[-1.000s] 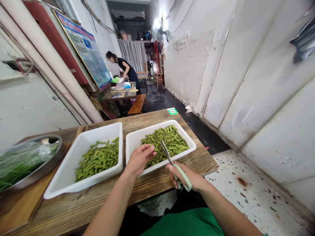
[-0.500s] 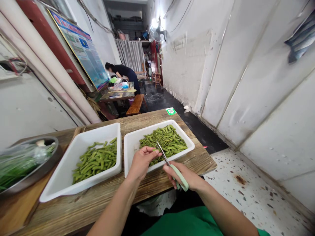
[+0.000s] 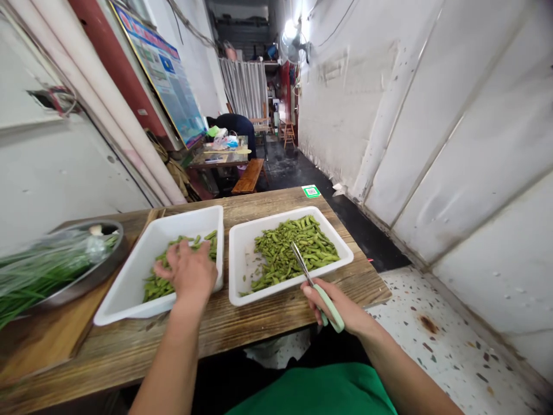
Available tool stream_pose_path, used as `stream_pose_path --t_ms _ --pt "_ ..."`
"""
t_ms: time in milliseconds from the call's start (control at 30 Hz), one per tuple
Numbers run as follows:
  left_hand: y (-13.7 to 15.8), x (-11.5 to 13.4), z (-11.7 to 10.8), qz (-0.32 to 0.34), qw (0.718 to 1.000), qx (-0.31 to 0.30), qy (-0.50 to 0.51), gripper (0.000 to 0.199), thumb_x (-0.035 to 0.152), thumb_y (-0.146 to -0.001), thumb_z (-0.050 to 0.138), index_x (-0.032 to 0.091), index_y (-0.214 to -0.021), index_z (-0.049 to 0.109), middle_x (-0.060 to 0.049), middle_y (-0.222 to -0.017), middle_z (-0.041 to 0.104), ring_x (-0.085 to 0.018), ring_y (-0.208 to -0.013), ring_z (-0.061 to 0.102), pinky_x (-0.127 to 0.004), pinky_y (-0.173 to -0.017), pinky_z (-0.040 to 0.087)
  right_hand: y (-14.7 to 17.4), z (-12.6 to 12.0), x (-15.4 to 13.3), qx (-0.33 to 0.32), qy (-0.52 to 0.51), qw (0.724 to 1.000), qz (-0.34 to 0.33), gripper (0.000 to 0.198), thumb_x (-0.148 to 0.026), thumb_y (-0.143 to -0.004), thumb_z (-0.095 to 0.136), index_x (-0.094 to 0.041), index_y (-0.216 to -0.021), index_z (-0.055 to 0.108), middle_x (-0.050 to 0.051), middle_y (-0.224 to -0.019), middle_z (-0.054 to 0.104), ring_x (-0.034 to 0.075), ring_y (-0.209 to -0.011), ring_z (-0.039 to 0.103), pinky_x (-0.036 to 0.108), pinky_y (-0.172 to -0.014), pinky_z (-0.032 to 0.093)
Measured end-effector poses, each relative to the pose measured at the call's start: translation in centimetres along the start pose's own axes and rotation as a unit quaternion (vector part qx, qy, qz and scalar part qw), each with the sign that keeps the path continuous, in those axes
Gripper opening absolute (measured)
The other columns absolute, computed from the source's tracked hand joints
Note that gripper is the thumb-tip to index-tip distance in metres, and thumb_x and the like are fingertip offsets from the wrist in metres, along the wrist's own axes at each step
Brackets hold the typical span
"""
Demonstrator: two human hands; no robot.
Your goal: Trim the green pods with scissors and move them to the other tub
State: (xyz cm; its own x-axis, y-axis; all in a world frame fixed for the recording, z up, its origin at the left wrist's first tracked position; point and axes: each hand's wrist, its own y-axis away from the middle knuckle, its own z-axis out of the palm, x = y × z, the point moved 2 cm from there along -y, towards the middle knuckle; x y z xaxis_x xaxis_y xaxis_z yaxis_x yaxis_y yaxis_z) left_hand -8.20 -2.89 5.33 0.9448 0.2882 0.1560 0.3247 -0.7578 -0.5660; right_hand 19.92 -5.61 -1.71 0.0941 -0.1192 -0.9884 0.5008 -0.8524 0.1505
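My left hand (image 3: 190, 270) is over the left white tray (image 3: 125, 288), its fingers spread just above or touching the green soybean pods (image 3: 158, 286) inside. I see nothing held in it, though the hand covers part of the pile. In my right hand (image 3: 330, 302) is a pair of scissors (image 3: 330, 311) with pale green handles. Its blades point away from me over the near rim of the right white tray (image 3: 237, 276). That tray holds a larger heap of pods (image 3: 298, 245), with small dark bits scattered at its left end.
A metal basin (image 3: 82, 285) with bagged green stalks (image 3: 47, 271) stands far left beside a wooden board (image 3: 56, 340). A QR-code card (image 3: 311, 191) lies at the wooden table's far corner. Beyond, a person in dark clothes (image 3: 237, 124) bends by another table (image 3: 220, 158) and bench (image 3: 249, 176).
My left hand has left the scissor tips above the right tray and moved left to the pods in the left tray. The scissors stay in my right hand. The view has shifted slightly.
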Motion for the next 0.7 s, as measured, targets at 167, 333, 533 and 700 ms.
stream_pose_path --t_ms 167,333,533,700 --pt "0.5 4.3 3.5 0.224 0.944 -0.239 0.038 0.025 0.015 -0.075 0.048 0.022 -0.079 0.072 -0.014 -0.093 0.069 -0.031 -0.099 0.053 -0.055 -0.096 0.017 -0.2 0.3 -0.3 -0.012 0.014 1.000 0.001 0.044 -0.059 -0.081 0.049 -0.018 -0.095 0.051 -0.006 -0.057 0.042 0.007 -0.043 0.043 0.018 -0.041 0.038" --pt "1.0 7.2 7.0 0.255 0.885 -0.389 0.029 0.015 0.014 -0.067 0.054 0.018 -0.063 0.067 -0.016 -0.077 0.069 -0.032 -0.086 0.060 -0.054 -0.092 0.022 0.0 0.3 -0.7 -0.011 0.021 1.000 -0.007 0.043 -0.057 -0.081 0.049 -0.018 -0.096 0.051 -0.007 -0.056 0.041 0.006 -0.041 0.042 0.017 -0.040 0.037" --pt "0.8 7.0 6.0 0.243 0.881 -0.404 0.038 0.009 0.013 -0.061 0.056 0.017 -0.059 0.064 -0.013 -0.072 0.068 -0.028 -0.077 0.062 -0.043 -0.081 0.034 0.1 0.1 -0.6 -0.013 0.027 1.000 -0.010 0.042 -0.058 -0.081 0.049 -0.018 -0.093 0.051 -0.007 -0.055 0.041 0.007 -0.041 0.042 0.017 -0.039 0.036" --pt "0.3 6.9 4.1 0.202 0.892 -0.383 0.133 0.014 0.023 -0.066 0.050 0.019 -0.062 0.063 -0.005 -0.063 0.064 -0.020 -0.063 0.058 -0.028 -0.062 0.036 0.0 0.2 -0.5 -0.021 0.026 0.999 -0.011 0.039 -0.056 -0.082 0.049 -0.018 -0.091 0.050 -0.007 -0.056 0.043 0.006 -0.040 0.042 0.016 -0.039 0.037"
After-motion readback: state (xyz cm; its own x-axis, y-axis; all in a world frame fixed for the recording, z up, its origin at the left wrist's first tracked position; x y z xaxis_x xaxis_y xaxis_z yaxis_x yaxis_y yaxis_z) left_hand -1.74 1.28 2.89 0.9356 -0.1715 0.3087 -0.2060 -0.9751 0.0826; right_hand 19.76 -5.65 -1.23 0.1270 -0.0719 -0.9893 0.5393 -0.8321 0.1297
